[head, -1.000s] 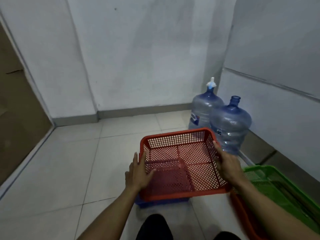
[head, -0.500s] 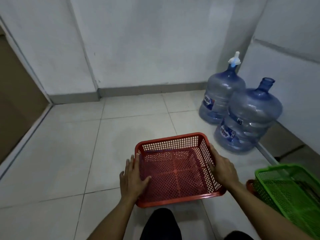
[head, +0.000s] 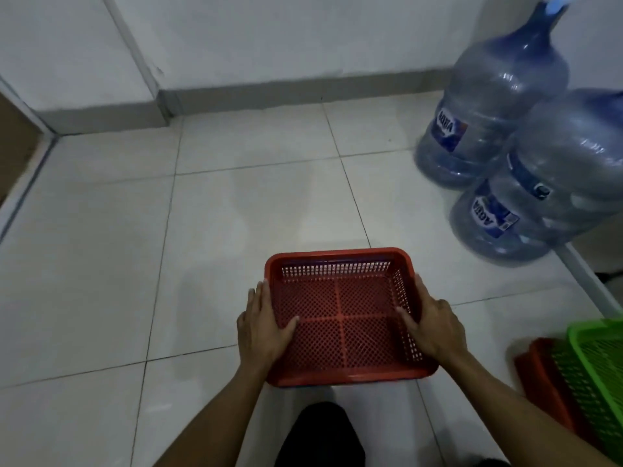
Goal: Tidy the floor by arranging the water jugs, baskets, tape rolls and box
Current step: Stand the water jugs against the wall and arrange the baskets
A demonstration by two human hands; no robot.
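Note:
A red mesh basket (head: 344, 318) sits low on the tiled floor in front of me, with a thin blue edge showing under its rims. My left hand (head: 264, 323) holds its left rim, thumb inside the basket and fingers along the outside. My right hand (head: 433, 326) holds the right rim the same way. Two blue water jugs stand at the right by the wall: the far jug (head: 495, 106) has a white cap, the near jug (head: 553, 183) is cut off by the frame edge. A green basket (head: 600, 369) rests in another red basket (head: 546, 379) at the lower right.
White walls with a grey skirting (head: 290, 92) close off the far side and the right. A brown door or panel (head: 13, 143) is at the left edge. Bare floor tiles (head: 101, 264) stretch to the left of the basket. My dark-clothed knee (head: 320, 436) is below it.
The red basket came down from a raised, tilted position to lie flat and low over the blue one. The view tipped downward and moved closer to the jugs.

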